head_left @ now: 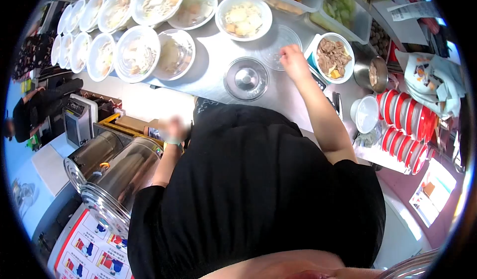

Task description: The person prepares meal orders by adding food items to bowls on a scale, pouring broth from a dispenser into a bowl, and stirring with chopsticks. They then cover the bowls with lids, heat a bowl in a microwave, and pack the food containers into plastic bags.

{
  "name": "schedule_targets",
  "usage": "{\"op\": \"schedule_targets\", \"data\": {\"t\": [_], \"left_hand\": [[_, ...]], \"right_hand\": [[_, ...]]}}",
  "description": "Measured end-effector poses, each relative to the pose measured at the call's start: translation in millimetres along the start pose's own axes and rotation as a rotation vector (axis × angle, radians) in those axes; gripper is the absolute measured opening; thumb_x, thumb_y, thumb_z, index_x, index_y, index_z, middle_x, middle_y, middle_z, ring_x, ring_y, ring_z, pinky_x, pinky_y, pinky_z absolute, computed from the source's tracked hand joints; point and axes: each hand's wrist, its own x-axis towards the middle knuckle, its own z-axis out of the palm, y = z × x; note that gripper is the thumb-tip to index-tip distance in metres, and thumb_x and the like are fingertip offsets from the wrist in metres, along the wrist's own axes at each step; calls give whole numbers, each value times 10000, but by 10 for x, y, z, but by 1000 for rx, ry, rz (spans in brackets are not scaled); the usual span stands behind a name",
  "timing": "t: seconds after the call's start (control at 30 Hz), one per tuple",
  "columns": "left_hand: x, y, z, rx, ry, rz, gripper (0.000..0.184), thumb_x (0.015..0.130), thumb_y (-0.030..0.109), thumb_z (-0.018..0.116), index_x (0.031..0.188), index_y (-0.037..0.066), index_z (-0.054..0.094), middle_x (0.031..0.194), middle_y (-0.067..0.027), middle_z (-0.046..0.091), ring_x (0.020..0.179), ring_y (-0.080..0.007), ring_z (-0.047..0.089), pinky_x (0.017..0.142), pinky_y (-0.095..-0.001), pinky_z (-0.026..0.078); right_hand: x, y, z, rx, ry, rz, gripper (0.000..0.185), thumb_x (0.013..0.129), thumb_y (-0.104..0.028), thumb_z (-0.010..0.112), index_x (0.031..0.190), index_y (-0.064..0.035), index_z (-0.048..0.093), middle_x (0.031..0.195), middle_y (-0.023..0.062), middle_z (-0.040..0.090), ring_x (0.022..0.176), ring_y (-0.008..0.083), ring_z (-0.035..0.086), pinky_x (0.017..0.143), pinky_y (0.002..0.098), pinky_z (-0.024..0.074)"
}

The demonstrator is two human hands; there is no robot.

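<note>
My right hand [294,62] is over a clear plastic lid [272,44] on the steel counter [211,82]. Its fingers are curled together, and whatever they may hold is too small to make out. Nearby, on the right, stands a white tub of sliced meat [334,56]. A round metal lid [246,79] lies left of this hand. Beyond the clear lid sits an open bowl of food [243,18]. Low at the left, away from the counter, my left hand [175,129] is smeared by motion, so its fingers cannot be read.
Several lidded bowls [136,54] line the counter's left part. Plastic bins of cut food [343,8] stand at the back right, near a steel pot [372,74]. Red-and-white stacked items [405,115] are at the right. Large metal cylinders [131,164] stand lower left; a person [32,111] is far left.
</note>
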Motion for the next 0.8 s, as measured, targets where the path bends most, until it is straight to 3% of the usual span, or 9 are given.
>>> {"op": "schedule_targets", "data": {"t": [0.07, 0.17, 0.23, 0.3, 0.4, 0.47, 0.53, 0.6, 0.8], "left_hand": [[-66, -20, 53, -52, -11, -3, 268, 892, 323, 592, 1014, 86, 577, 870, -135, 574, 774, -305, 548, 721, -459, 470], [-37, 82, 61, -769, -145, -742, 261, 898, 313, 587, 1012, 78, 581, 858, -120, 578, 760, -280, 546, 711, -433, 469], [0, 93, 50, -833, -161, -821, 257, 902, 305, 583, 1010, 72, 583, 850, -110, 580, 751, -263, 545, 704, -416, 468], [66, 102, 24, -859, -167, -844, 254, 905, 298, 580, 1008, 66, 586, 842, -100, 583, 742, -246, 544, 698, -399, 466], [134, 137, -45, -861, -155, -863, 248, 911, 287, 574, 1005, 58, 590, 831, -84, 586, 728, -221, 542, 687, -374, 465], [161, 166, -116, -851, -130, -868, 245, 915, 280, 571, 1003, 52, 592, 823, -74, 589, 719, -205, 541, 681, -356, 463], [187, 201, -230, -834, -104, -880, 242, 918, 273, 567, 1001, 47, 595, 815, -64, 591, 710, -188, 539, 674, -339, 462], [231, 231, -345, -824, -80, -888, 240, 922, 266, 563, 999, 41, 597, 807, -54, 594, 701, -172, 538, 667, -322, 461], [98, 170, -628, -740, -31, -892, 234, 933, 244, 552, 994, 24, 605, 784, -24, 601, 673, -122, 534, 647, -271, 457]], "right_hand": [[30, -330, -627, 20, 126, 86, 157, 769, -54, 614, 926, -65, 610, 964, 148, 566, 906, 323, 579, 779, 399, 483], [64, -112, -1238, -68, 434, 114, 118, 799, -63, 613, 916, -66, 628, 955, 108, 587, 815, 308, 597, 760, 370, 491], [-7, 155, -1480, -195, 513, 130, 122, 804, -62, 610, 923, -64, 638, 949, 105, 599, 793, 292, 602, 756, 357, 492], [-23, 186, -1631, -260, 343, 278, 136, 823, -66, 604, 949, -60, 656, 941, 108, 622, 804, 229, 609, 751, 322, 492], [11, -185, -1513, 20, 453, 338, 136, 846, -89, 604, 961, -64, 671, 934, 110, 639, 792, 184, 614, 731, 293, 493], [143, -444, -1142, 21, 361, 165, 142, 863, -77, 609, 990, -48, 665, 886, 53, 621, 691, 126, 554, 672, 248, 472], [390, -885, -644, 242, 220, -18, 162, 862, -96, 620, 1013, -50, 659, 918, 75, 626, 736, 146, 587, 699, 259, 488], [653, -1312, -190, 288, 44, -67, 208, 840, -111, 601, 1036, -78, 660, 985, 116, 644, 924, 263, 624, 821, 366, 498], [1584, -2018, 828, 129, -11, -303, 223, 815, -83, 589, 1031, -55, 637, 1034, 164, 609, 985, 338, 579, 880, 409, 468]]}}
